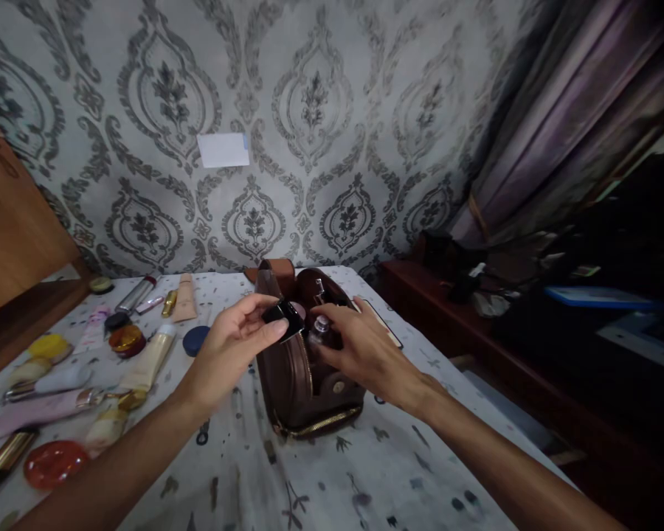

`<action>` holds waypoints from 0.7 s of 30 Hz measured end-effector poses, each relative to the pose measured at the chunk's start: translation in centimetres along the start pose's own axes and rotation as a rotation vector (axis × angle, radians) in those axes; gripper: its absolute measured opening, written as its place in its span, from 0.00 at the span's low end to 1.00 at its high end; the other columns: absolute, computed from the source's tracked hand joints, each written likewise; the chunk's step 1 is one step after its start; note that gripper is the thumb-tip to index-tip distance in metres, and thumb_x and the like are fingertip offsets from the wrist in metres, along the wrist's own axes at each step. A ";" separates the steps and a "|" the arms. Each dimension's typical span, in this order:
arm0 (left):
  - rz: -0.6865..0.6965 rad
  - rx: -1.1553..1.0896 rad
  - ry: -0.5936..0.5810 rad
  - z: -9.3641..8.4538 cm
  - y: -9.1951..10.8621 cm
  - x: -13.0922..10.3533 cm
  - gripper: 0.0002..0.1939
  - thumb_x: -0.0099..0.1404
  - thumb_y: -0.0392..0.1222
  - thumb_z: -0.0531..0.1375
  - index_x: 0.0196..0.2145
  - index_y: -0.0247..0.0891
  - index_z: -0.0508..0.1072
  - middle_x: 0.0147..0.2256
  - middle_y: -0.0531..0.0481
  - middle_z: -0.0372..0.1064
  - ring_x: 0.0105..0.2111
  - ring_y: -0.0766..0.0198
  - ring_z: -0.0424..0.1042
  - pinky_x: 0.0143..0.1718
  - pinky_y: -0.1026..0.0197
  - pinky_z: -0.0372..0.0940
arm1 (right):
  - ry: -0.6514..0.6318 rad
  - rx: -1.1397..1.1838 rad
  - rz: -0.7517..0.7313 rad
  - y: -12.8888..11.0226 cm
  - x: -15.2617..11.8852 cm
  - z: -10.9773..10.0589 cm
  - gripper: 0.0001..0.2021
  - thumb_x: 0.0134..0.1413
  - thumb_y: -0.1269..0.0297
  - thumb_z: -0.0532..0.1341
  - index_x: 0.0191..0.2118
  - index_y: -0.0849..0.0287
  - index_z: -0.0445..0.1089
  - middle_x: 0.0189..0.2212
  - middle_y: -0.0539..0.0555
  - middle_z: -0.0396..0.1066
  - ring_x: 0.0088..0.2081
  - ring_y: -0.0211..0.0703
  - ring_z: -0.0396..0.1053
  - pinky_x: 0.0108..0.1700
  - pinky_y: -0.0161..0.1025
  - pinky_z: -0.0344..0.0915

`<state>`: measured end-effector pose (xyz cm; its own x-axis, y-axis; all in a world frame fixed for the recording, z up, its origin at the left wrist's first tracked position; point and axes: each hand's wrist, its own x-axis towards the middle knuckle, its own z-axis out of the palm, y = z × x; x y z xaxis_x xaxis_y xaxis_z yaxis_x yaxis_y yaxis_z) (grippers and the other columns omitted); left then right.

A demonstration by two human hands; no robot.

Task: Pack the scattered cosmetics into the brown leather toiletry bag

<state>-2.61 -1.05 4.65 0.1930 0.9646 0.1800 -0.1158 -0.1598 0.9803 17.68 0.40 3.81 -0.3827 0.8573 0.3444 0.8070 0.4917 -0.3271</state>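
Observation:
A brown bag (279, 383) with gold zips stands unzipped at the middle of the table. My left hand (240, 332) pinches a small glossy black case (286, 320) between thumb and fingers, at the left side of the bag's mouth. Inside the opening, my right hand (359, 343) has its thumb and fingers around a small dark bottle with a clear round top (322, 324). The bottle's lower part is hidden in the bag. Behind it, a shiny upright item (319, 287) shows in the bag, too small to name.
Cosmetics spread over the left of the patterned tablecloth (288, 479): a beige tube (184, 299), an amber jar (127, 341), a navy round lid (196, 341) and a red round container (56, 464). A flat dark-edged item (384, 321) lies right of the bag. A patterned wall rises behind.

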 end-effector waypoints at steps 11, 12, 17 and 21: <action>-0.265 -0.544 0.038 1.7 0.3 -3.6 0.12 0.60 0.42 0.67 0.39 0.38 0.72 0.36 0.49 0.78 0.33 0.61 0.79 0.38 0.57 0.75 | 0.609 0.577 -0.088 -5.7 -4.7 1.1 0.24 0.55 0.67 0.65 0.57 0.51 0.61 0.46 0.56 0.73 0.47 0.46 0.73 0.50 0.43 0.72; -0.280 -0.576 0.033 1.9 0.2 -4.1 0.10 0.60 0.41 0.67 0.39 0.37 0.72 0.36 0.49 0.78 0.32 0.61 0.79 0.37 0.59 0.75 | 0.627 0.592 -0.076 -6.0 -4.9 2.0 0.24 0.56 0.66 0.65 0.57 0.51 0.61 0.48 0.57 0.72 0.49 0.47 0.73 0.51 0.44 0.72; -0.305 -0.683 0.063 2.0 0.2 -6.3 0.07 0.61 0.39 0.66 0.35 0.37 0.72 0.34 0.50 0.79 0.31 0.63 0.78 0.38 0.59 0.75 | 0.540 0.697 -0.044 -7.1 -5.3 4.6 0.20 0.59 0.62 0.63 0.56 0.55 0.63 0.52 0.60 0.71 0.52 0.50 0.71 0.55 0.48 0.69; -0.289 -0.612 0.042 0.9 1.0 -7.5 0.10 0.59 0.43 0.68 0.36 0.38 0.73 0.36 0.50 0.78 0.34 0.60 0.78 0.39 0.56 0.74 | 0.460 0.755 -0.065 -7.6 -5.8 4.3 0.17 0.60 0.61 0.62 0.54 0.56 0.65 0.43 0.57 0.74 0.43 0.48 0.74 0.47 0.44 0.73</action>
<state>-3.26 -8.66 4.30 0.2626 0.9599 -0.0977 -0.5987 0.2415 0.7637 11.81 -7.68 0.48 -0.0675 0.7579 0.6488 0.2156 0.6460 -0.7322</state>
